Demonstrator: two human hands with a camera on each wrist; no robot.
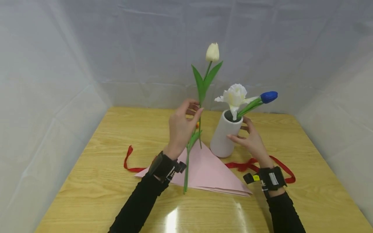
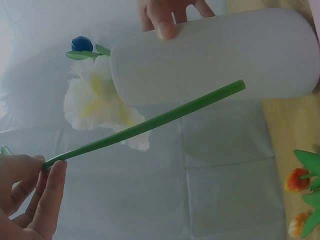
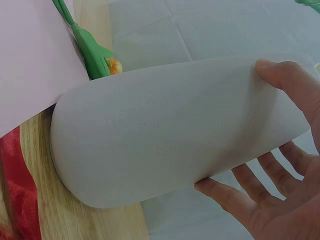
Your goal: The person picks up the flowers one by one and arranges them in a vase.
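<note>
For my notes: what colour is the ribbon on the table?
Red; the ribbon shows best in the head view.

This looks like a staged recording booth rather than a home. White fabric sheeting (image 1: pixel 145 48) walls in a wooden table (image 1: pixel 102 181) on three sides, and both wrists wear strapped-on cameras.
</note>
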